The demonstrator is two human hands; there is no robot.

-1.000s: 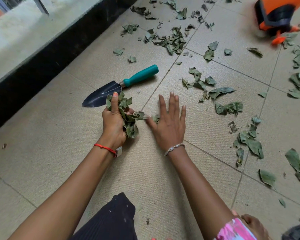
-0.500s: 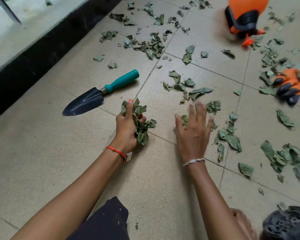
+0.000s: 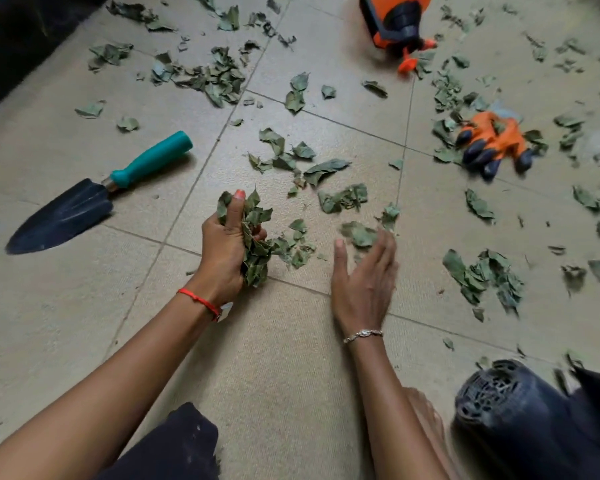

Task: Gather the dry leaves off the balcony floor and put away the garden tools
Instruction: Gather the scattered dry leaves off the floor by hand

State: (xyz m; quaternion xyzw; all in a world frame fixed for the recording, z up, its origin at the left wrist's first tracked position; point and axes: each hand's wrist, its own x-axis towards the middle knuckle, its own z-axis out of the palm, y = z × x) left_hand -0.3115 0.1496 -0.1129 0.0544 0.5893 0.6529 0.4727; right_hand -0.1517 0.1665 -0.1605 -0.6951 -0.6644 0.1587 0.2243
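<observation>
On the beige tiled balcony floor point(image 3: 66, 323): scattered dry green leaves point(image 3: 343, 199) lie over most tiles, thickest toward the far and right sides
Left hand point(image 3: 222, 252): clamped around a crumpled bunch of dry leaves point(image 3: 255, 251), thumb upright along it; the grip is the same as half a second ago
Right hand point(image 3: 364, 282): spread and holding nothing, fingers straight and blurred, tips at a small leaf cluster point(image 3: 359, 233); since the earlier frame it has swung rightward and turned onto its edge
Hands together: apart, a strewn patch of leaves between them
Black-bladed hand trowel with a teal handle point(image 3: 84, 202): flat on the floor well left of the left hand, blade pointing to the lower left; untouched, as before
Orange gardening gloves with dark fingertips point(image 3: 492, 143): among leaves at the far right, well beyond the right hand; wholly in view now, where earlier the frame edge cut them
Orange and black sprayer point(image 3: 395, 19): at the top edge, partly cropped
Black perforated plastic object point(image 3: 510, 407): lower right, near the right forearm; what it is cannot be told
Wrists: red string bracelet point(image 3: 198, 301) on the left with a small white tag point(image 3: 225, 311), any writing too small to read; silver chain bracelet point(image 3: 362, 334) on the right
</observation>
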